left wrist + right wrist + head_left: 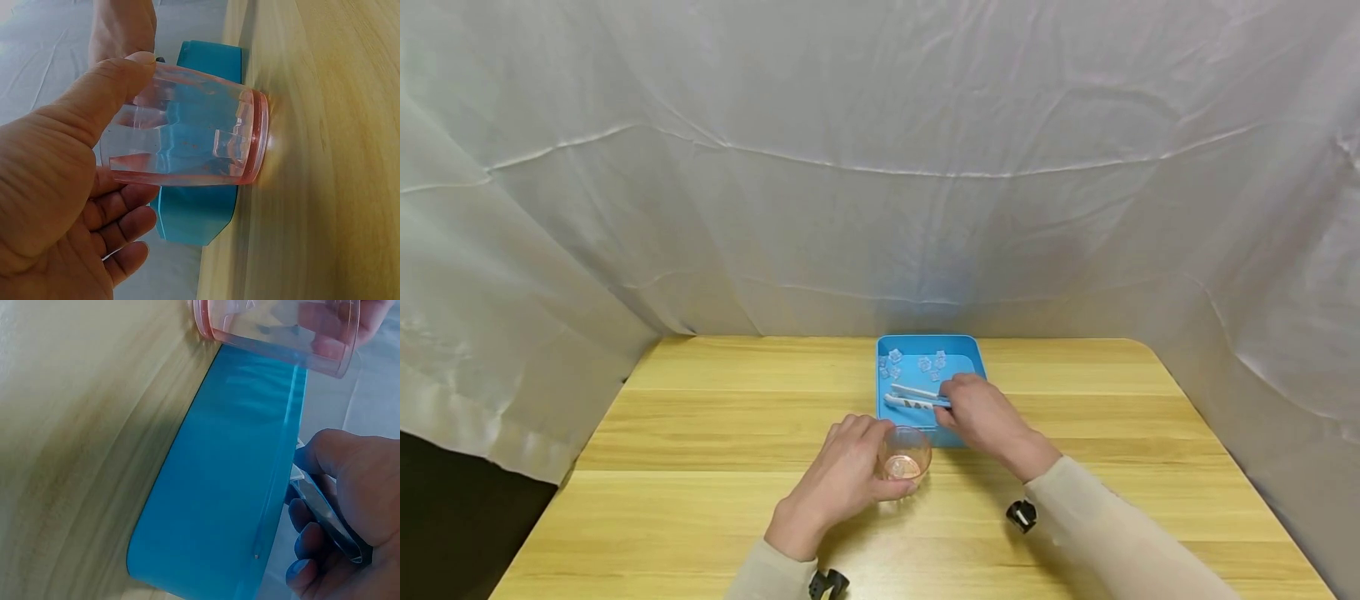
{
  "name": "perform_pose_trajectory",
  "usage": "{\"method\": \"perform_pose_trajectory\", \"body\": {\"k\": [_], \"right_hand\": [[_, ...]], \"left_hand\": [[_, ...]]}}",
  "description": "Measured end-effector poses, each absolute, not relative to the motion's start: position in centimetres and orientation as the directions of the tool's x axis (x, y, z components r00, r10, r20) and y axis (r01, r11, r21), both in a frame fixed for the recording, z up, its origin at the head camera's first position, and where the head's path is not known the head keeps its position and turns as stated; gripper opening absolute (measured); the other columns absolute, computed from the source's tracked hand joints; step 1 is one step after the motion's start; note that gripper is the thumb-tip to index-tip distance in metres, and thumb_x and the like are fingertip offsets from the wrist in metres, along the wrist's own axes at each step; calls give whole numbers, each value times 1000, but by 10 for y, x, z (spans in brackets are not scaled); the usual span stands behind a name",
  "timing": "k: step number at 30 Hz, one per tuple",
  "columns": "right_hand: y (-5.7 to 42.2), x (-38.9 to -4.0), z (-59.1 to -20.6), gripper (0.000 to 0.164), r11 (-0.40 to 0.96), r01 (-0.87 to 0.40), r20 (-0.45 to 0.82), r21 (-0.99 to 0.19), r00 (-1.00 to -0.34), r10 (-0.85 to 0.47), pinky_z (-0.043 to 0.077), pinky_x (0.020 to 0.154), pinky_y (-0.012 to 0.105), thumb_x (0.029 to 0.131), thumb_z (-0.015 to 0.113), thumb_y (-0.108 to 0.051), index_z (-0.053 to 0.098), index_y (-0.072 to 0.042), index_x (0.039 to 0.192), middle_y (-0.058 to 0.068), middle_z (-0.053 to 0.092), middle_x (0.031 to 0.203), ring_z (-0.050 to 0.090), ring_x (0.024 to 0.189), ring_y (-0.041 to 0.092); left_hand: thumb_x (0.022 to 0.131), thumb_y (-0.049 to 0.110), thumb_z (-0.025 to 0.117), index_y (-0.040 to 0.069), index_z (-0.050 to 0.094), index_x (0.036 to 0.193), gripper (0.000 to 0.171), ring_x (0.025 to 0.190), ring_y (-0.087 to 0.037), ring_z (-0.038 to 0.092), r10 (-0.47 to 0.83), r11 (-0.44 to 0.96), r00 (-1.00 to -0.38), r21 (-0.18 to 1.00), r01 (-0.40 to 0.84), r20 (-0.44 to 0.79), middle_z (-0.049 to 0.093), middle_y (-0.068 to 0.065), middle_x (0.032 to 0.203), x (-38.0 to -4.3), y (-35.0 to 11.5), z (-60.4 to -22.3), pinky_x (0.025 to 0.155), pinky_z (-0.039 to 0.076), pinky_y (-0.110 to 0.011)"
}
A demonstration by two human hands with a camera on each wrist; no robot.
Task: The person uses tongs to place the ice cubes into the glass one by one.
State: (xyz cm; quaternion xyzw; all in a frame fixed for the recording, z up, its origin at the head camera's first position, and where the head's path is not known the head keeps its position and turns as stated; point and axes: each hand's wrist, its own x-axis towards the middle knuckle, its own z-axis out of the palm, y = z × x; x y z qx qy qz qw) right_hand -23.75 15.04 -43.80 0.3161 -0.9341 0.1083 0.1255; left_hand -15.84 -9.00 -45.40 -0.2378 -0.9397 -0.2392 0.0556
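My left hand (842, 467) grips a clear, pink-tinted cup (919, 448) by its side, thumb and fingers spread around it. The cup stands upright on the table, just in front of a blue tray (958, 365), and a clear cube (228, 144) sits at its bottom. My right hand (983, 412) holds white-and-blue tongs (913, 403) over the near part of the tray, their tips pointing left. Whether anything is between the tips, I cannot tell. Several clear ice-like cubes (925, 364) lie farther back in the tray. In the right wrist view, fingers curl around the tongs' handle (331, 522).
The light wood table (715, 433) extends to both sides of the tray. Behind it hangs a pale grey curtain (820, 233), which also encloses the sides. Dark wrist cameras (1021, 516) are strapped at both sleeves.
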Motion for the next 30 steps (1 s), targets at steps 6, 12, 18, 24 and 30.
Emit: {"method": "perform_pose_trajectory", "body": {"k": [6,12,18,24,30], "right_hand": [[151,-236,-439,23,794,-591,270,-140,-794,-544,39,58,27,91,72,-14,56,-11,74,-2,46,68,41,65,15],[153,-235,-439,24,801,-581,268,-145,-802,-534,38,58,27,92,71,-13,56,-11,73,-2,44,67,40,64,14],[153,-235,-439,23,806,-577,272,-133,-803,-530,39,57,26,92,72,-12,58,-10,74,-2,45,68,40,64,14],[152,-234,-438,23,802,-589,279,-99,-790,-546,38,58,25,92,73,-14,57,-10,76,-2,45,68,40,64,14],[151,-234,-439,26,792,-609,308,-44,-762,-569,39,60,27,91,75,-15,55,-11,74,-3,44,66,39,63,14]], "left_hand": [[80,53,89,7,64,135,76,114,-22,57,422,772,-880,424,474,216,68,-4,121,-159,-90,-453,102,46,-43],[80,55,88,8,64,135,76,115,-22,57,424,776,-878,412,478,221,68,-3,123,-159,-90,-454,103,47,-43],[80,55,88,8,64,135,77,114,-21,57,424,773,-876,412,482,230,68,-3,121,-160,-91,-454,101,47,-42],[80,55,89,8,64,135,76,113,-21,57,421,773,-878,416,478,226,68,-3,119,-160,-91,-454,101,47,-42],[81,55,88,8,64,136,77,115,-22,58,422,776,-879,413,478,223,68,-3,123,-161,-91,-454,102,47,-43]]}}
